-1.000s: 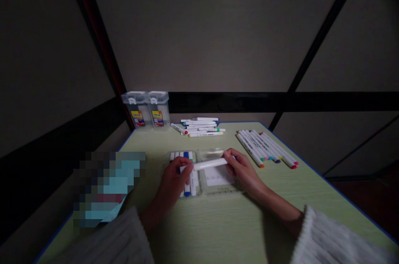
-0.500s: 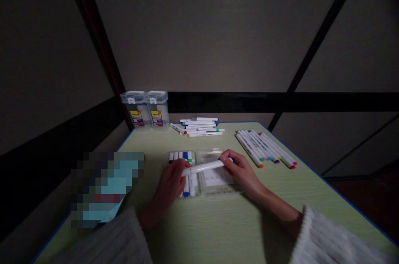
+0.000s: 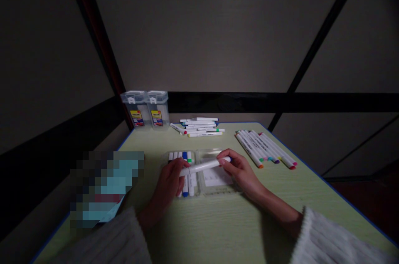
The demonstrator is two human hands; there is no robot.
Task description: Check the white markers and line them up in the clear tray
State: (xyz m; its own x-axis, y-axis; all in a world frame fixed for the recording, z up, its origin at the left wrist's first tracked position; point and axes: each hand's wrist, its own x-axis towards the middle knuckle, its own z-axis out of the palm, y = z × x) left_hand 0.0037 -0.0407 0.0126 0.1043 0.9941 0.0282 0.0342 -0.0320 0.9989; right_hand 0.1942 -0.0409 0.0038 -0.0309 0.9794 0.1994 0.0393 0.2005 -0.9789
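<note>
Between my two hands a white marker is held slantwise, its right end higher and tipped in dark blue. My left hand is closed around the left end, and my right hand pinches near the right end. Below it lies an open clear plastic case. In the case's left half, several white markers lie side by side, some with blue, green or black parts; my left hand hides part of them. The right half holds a pale paper insert.
Two clear lidded boxes with bright labels stand at the back left. Loose markers are heaped at the far edge. A row of coloured-tip markers lies to the right. A blurred-out turquoise item sits at the left.
The marker has turned slightly and my right fingers have shifted along it, so its dark blue end shows more. Everything else stays in place.
</note>
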